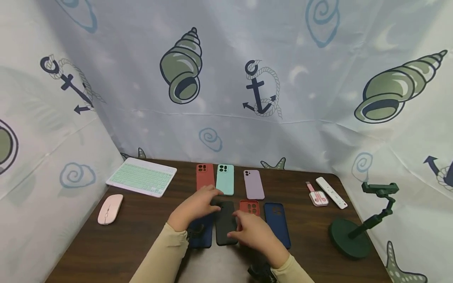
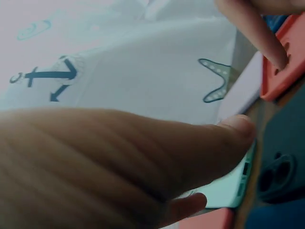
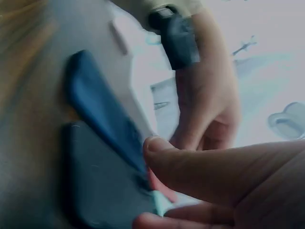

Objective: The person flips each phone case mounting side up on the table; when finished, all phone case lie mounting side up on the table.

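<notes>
A black phone case (image 1: 225, 232) lies on the table between my two hands. Near its upper left corner is my left hand (image 1: 195, 205), palm down with fingers extended and nothing visible in its grip. On its other side, my right hand (image 1: 257, 232) hovers over the case's edge and partly covers a red phone case (image 1: 249, 206). In the left wrist view, a right-hand finger points at that red case's (image 2: 296, 52) camera holes. A navy case (image 1: 203, 237) lies partly beneath my left wrist; another navy case (image 1: 277, 226) sits right of the red one.
Behind are red (image 1: 205, 177), mint (image 1: 225, 184) and lavender (image 1: 253, 186) cases. Leftward are a keyboard (image 1: 143, 177) and a pink mouse (image 1: 110, 209). A boxed pair of earphones (image 1: 319, 199), a white remote (image 1: 331, 192) and a green stand (image 1: 350, 239) occupy the right.
</notes>
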The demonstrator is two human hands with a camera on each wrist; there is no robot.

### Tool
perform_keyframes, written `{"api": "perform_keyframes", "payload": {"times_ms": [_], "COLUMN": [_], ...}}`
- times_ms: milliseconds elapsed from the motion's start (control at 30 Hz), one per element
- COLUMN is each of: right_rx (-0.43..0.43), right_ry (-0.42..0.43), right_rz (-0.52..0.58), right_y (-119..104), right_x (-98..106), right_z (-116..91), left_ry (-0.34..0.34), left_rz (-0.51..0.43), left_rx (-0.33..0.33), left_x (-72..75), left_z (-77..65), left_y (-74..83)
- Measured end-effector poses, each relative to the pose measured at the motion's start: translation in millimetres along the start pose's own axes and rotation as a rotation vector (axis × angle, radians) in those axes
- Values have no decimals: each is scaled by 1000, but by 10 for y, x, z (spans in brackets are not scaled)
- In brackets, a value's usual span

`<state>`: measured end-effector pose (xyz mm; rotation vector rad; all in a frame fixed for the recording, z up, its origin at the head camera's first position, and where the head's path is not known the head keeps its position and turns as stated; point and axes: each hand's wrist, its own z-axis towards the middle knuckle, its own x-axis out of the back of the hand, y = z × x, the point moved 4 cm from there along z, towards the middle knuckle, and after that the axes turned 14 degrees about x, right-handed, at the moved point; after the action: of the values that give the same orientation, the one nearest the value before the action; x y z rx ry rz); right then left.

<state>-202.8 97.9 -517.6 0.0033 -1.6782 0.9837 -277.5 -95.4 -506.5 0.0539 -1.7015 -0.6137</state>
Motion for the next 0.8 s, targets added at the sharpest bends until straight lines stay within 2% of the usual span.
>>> {"api": "perform_keyframes", "payload": {"times_ms": [167, 400, 800], "right_rx": [-59, -86, -73], "right_ry": [18, 68, 87], "right_rz": [-10, -36, -90], "right_y": [106, 137, 154], "right_x": [-128, -143, -227], "right_z": [13, 13, 71], "left_ry": [-36, -93, -86], "left_rz": [54, 122, 205], "left_rx": [-4, 49, 82], "left_x": [-182, -366, -450], "left_z": [62, 73, 67], "left_y": [35, 57, 65]}}
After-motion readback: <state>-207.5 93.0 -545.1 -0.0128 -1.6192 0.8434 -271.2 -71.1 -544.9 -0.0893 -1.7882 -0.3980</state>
